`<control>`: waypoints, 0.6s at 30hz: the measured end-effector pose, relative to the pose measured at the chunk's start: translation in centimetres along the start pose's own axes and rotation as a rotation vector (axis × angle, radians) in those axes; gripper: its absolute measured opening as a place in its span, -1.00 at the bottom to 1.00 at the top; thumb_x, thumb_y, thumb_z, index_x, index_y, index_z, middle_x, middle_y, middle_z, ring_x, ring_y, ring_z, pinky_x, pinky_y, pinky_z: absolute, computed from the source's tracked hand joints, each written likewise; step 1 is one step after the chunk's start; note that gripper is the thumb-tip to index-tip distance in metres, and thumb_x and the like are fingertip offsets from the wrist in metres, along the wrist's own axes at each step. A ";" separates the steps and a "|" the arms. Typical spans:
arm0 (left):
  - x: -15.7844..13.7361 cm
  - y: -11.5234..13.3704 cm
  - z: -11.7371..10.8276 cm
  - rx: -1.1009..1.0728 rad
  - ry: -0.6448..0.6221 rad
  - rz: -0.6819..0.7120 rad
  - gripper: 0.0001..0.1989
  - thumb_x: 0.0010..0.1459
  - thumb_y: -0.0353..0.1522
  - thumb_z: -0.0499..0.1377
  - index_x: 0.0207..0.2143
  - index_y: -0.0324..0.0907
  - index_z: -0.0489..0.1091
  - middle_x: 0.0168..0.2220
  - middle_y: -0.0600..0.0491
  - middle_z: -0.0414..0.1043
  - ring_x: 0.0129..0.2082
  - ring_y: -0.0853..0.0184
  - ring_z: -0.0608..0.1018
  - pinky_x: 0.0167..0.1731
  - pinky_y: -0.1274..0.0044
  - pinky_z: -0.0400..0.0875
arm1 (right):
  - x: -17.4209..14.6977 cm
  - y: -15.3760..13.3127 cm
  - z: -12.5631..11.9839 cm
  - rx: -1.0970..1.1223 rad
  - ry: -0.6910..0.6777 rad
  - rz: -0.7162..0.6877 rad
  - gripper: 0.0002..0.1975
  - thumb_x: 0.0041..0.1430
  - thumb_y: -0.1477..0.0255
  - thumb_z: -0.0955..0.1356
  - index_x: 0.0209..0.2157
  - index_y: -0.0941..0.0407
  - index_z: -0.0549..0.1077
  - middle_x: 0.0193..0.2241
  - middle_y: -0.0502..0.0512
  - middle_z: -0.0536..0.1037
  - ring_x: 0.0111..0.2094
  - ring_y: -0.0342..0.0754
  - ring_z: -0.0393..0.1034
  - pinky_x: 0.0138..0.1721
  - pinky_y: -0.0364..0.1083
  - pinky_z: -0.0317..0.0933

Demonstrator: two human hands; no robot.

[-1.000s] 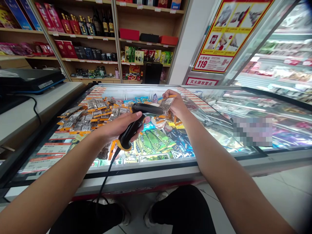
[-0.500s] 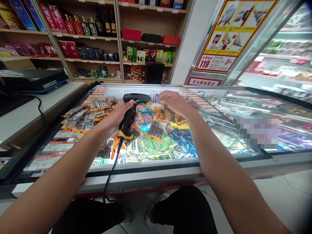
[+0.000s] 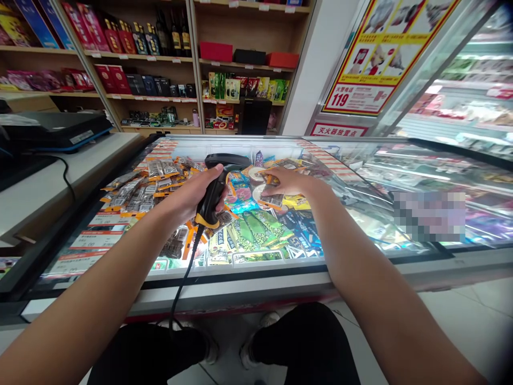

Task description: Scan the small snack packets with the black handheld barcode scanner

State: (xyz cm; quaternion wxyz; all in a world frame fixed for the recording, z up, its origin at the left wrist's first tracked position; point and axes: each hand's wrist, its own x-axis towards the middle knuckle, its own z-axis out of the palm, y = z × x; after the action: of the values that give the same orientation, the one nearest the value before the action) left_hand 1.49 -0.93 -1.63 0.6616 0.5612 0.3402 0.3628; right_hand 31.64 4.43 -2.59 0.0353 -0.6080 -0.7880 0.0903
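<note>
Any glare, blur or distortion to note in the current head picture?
Head view: bright streaks across the freezer glass at right; head view: the far-right shelves look washed out and soft, with a dark top-right corner; head view: the black scanner reads fairly clearly.

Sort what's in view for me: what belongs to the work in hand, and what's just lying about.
In the work, it seems:
- black handheld scanner, gripped by the left hand
- scanner cable
- orange-edged packet, at the fingers of the right hand

Just lying about:
- green packets
- dark bottles on the shelf
- red box
</note>
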 end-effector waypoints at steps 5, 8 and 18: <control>0.0 0.3 0.0 -0.003 0.025 0.001 -0.56 0.25 0.02 0.16 -0.39 -0.17 0.30 -0.52 0.07 0.40 -0.70 0.43 0.42 -0.68 0.55 0.30 | 0.4 1.4 -0.4 0.022 0.055 0.035 -0.18 0.16 0.06 0.42 0.39 0.05 0.30 0.34 0.29 0.34 0.31 0.38 0.24 0.29 0.28 0.13; -0.2 1.0 0.0 -0.024 0.059 0.019 -0.58 0.25 0.01 0.17 -0.35 -0.17 0.31 -0.53 0.08 0.40 -0.70 0.43 0.41 -0.68 0.56 0.29 | 0.0 -1.8 -0.4 0.029 0.186 -0.055 -0.36 0.18 0.17 0.43 0.27 0.04 0.44 0.28 0.28 0.41 0.31 0.37 0.23 0.30 0.31 0.10; -0.1 1.8 -0.9 -0.042 0.127 0.083 -0.54 0.21 0.05 0.20 -0.25 -0.18 0.36 -0.52 0.10 0.42 -0.69 0.43 0.43 -0.68 0.58 0.29 | -3.2 -13.9 3.3 0.375 -0.114 -0.274 -0.28 0.07 0.20 0.53 0.25 0.07 0.41 0.14 0.29 0.53 0.00 0.26 0.50 -0.03 0.14 0.39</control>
State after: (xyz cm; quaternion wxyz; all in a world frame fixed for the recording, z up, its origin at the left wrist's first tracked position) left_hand 0.51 -0.45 0.01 0.6348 0.5368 0.3502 0.4317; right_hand 18.68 -2.43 -3.05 0.1147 -0.4721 -0.8334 0.2635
